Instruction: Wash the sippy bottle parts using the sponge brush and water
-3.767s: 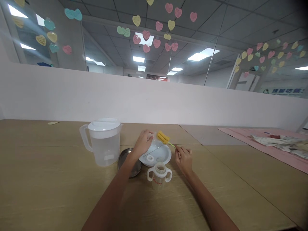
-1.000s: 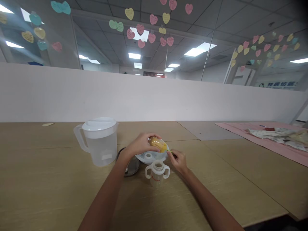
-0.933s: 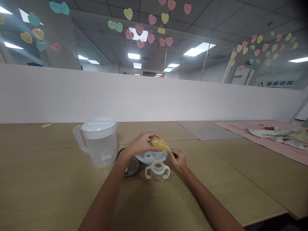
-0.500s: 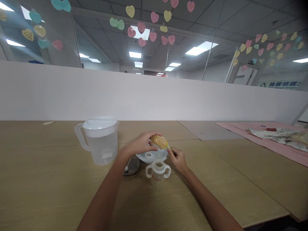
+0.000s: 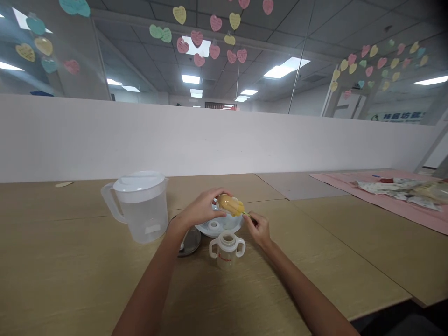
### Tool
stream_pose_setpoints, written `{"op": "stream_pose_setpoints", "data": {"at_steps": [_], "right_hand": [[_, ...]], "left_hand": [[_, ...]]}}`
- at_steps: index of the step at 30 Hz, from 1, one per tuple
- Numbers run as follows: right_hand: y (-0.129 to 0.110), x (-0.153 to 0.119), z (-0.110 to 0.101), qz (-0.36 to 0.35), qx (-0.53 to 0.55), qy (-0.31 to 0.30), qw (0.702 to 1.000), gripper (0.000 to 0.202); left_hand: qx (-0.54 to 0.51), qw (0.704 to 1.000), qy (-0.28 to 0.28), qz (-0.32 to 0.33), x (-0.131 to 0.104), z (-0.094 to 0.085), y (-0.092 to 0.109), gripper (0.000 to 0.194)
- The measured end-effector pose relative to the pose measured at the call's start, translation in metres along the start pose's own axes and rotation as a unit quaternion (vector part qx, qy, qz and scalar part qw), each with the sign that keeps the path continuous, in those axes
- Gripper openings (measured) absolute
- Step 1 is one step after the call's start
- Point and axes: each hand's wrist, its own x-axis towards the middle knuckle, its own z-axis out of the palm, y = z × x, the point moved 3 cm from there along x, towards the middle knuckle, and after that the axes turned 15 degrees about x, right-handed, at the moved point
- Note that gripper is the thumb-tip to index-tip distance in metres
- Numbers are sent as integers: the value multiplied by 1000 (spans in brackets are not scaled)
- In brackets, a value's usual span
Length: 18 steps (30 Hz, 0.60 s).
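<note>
Tilted above a white dish [image 5: 227, 227], a clear bottle [image 5: 225, 204] is in my left hand [image 5: 203, 208], with fingers and thumb closed around it. A sponge bottle brush [image 5: 239, 208] sticks into its mouth; the sponge shows tan through the wall and yellow at the mouth. My right hand [image 5: 259, 228] pinches the brush's thin green handle. A small white ring [image 5: 213, 226] lies in the dish. In front of it stands a clear cup with two white handles [image 5: 227, 255], upright and without a lid.
A lidded translucent pitcher [image 5: 145, 210] stands to the left. A dark round plate-like thing [image 5: 192, 241] lies partly behind my left forearm. Far right, a pink cloth [image 5: 336, 182] carries crumpled packaging [image 5: 388, 192]. A white wall [image 5: 210, 144] rises behind the table.
The brush has come a little way out of the bottle, so more yellow sponge shows at the mouth. The camera view has shifted slightly; both hands keep their grips.
</note>
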Motion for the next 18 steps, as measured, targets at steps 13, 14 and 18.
{"op": "stream_pose_setpoints", "data": {"at_steps": [13, 14, 18], "right_hand": [[0, 0, 0, 45, 19, 8, 999, 41], [-1, 0, 0, 43, 17, 10, 999, 41], [-1, 0, 0, 32, 8, 10, 999, 41]], "left_hand": [[-8, 1000, -10, 5, 0, -2, 4, 43], [-9, 1000, -8, 7, 0, -1, 5, 42], [-10, 1000, -3, 15, 0, 0, 7, 41]]}}
